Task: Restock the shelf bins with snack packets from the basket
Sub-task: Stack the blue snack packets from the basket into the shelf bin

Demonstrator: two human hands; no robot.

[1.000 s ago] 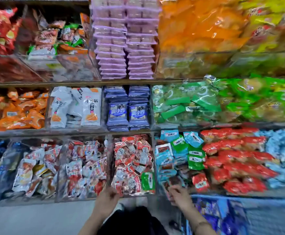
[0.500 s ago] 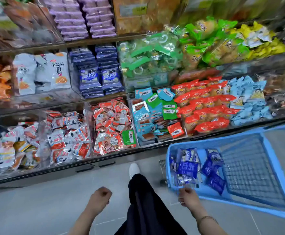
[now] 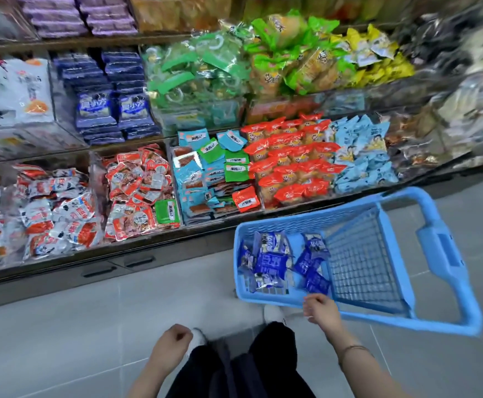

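- Since 1 s ago, both hands have come off the lower shelf bins (image 3: 95,179). The view has swung down to the blue basket (image 3: 300,219).
- This reads as a placement finished and the next pickup starting. The blue packets (image 3: 274,262) lie at the basket's left end.
- The right hand (image 3: 320,310) is at the near rim, fingers loosely curled, empty.
- The left hand (image 3: 174,340) is fisted by the knee, empty.

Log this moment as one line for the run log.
right hand: at blue basket near rim, grip unclear | left hand: fisted, empty | blue packets: in basket
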